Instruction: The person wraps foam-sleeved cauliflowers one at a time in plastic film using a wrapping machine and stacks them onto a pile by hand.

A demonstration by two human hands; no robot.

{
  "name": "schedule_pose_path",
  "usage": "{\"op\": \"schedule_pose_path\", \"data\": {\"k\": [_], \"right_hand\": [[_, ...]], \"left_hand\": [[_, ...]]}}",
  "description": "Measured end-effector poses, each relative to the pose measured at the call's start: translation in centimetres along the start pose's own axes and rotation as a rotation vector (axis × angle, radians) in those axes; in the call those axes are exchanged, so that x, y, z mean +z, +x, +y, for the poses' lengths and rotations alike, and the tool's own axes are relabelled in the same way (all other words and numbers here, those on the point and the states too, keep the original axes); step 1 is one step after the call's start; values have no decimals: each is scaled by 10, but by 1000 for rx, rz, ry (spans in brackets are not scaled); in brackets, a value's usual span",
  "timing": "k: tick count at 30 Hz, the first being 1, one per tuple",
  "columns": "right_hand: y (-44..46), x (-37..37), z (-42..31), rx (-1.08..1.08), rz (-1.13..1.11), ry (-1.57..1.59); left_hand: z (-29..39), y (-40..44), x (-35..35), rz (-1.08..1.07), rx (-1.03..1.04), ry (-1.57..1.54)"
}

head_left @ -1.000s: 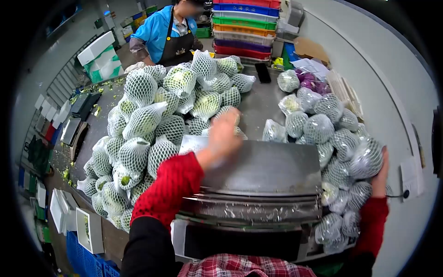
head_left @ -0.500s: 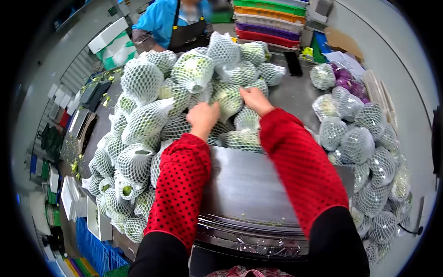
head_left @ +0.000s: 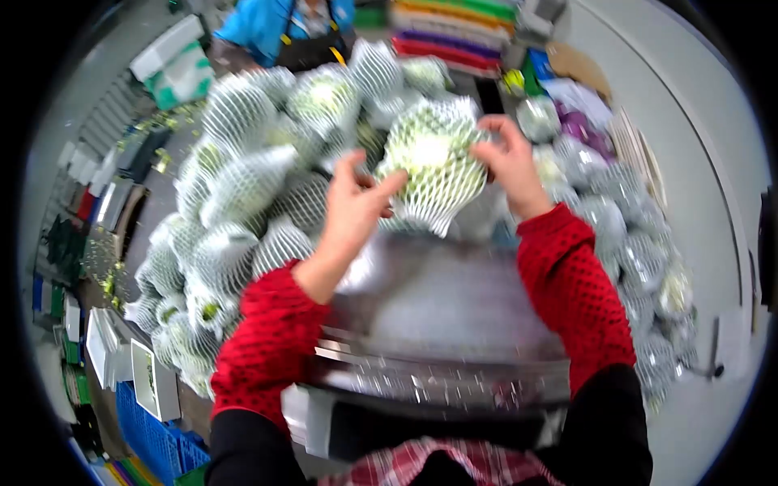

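A pale green vegetable in white foam netting (head_left: 433, 158) is raised above the far edge of the metal machine top (head_left: 446, 300). My right hand (head_left: 512, 166) grips its right side, thumb and fingers on the netting. At its lower left is my left hand (head_left: 355, 202), fingers apart and nothing visible in its grasp. To the left lies a big heap of netted vegetables (head_left: 243, 186), some partly hidden behind one another. On the right side, several vegetables wrapped in clear film over netting (head_left: 640, 263) are piled up.
Beyond the heap stands a person in blue (head_left: 271, 32) with a dark apron. Stacked coloured crates (head_left: 450, 36) are at the back. Purple vegetables (head_left: 583, 130) lie at the right rear. A white box (head_left: 154, 381) and a blue crate (head_left: 150, 433) are at lower left.
A netted vegetable has come up off the heap toward me, in my right hand. My left hand has opened. The right-hand pile, touched by my right hand earlier, is now away from both hands.
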State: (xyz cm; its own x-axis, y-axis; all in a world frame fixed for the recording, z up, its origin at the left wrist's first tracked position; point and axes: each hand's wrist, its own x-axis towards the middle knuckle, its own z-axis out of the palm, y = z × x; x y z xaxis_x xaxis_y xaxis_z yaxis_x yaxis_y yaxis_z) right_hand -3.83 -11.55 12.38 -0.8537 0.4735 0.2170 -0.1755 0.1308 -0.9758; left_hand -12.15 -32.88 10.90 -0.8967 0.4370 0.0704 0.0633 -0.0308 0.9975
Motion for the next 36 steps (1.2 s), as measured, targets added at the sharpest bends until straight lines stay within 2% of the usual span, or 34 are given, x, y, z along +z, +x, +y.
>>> {"op": "schedule_pose_path", "data": {"k": [2,3,4,5,6,8,10,12,14,15,16,17,21,22,23,24,25,26,28,30,32,34,36], "right_hand": [[-49,-28,-17,207,-71,16],[-79,-33,-22,295,-67,-29],[-103,-41,-3,196,-99,-97],[-128,-40,10,203,-46,-49],[-149,-38,19,207,3,-2],[-175,-42,23,193,-34,-170],[-201,-39,1,57,117,-372],[-243,-67,-31,-57,240,-601],[-293,-99,-55,226,64,-1058],[-307,-99,-55,339,-67,-1170],[-321,-97,-51,466,-205,-1272],[-322,-87,-49,513,-264,-1405],[-319,-72,-36,312,-130,-787],[-333,-79,-55,576,-159,-539],[-352,-83,-75,663,-169,-254],[-367,-81,-100,767,-175,-112],[-381,-73,-121,796,-91,-30],[-379,-69,-142,739,-31,159],[-338,-77,-156,119,-108,344],[-268,-66,-162,-144,140,418],[-191,-57,-102,-255,376,377],[-185,-58,-25,125,282,-217],[-190,-72,38,209,15,-516]], "left_hand": [[27,-49,-2,-176,-40,59],[24,-76,0,-264,-127,54],[22,-103,-1,-347,-198,55],[10,-126,2,-376,-277,120],[5,-145,8,-360,-366,25],[-8,-158,11,-321,-206,72],[-4,-161,2,-309,-125,30],[-3,-170,-37,-225,303,447],[-7,-190,-81,-198,436,1106],[-13,-199,-91,-183,476,1302],[-23,-205,-93,-239,420,1469],[-22,-208,-86,-309,338,1425],[-30,-206,-71,-399,54,993],[-36,-206,-82,-384,30,882],[-14,-217,-96,-500,-234,632],[20,-236,-109,-609,-493,370],[45,-252,-114,-632,-540,193],[65,-257,-116,-660,-583,20],[99,-218,-104,-686,-36,-161],[122,-172,-45,-345,150,-526],[102,-104,7,-213,389,-218],[20,-53,10,-389,-54,615],[-59,-58,9,-607,131,60]]}}
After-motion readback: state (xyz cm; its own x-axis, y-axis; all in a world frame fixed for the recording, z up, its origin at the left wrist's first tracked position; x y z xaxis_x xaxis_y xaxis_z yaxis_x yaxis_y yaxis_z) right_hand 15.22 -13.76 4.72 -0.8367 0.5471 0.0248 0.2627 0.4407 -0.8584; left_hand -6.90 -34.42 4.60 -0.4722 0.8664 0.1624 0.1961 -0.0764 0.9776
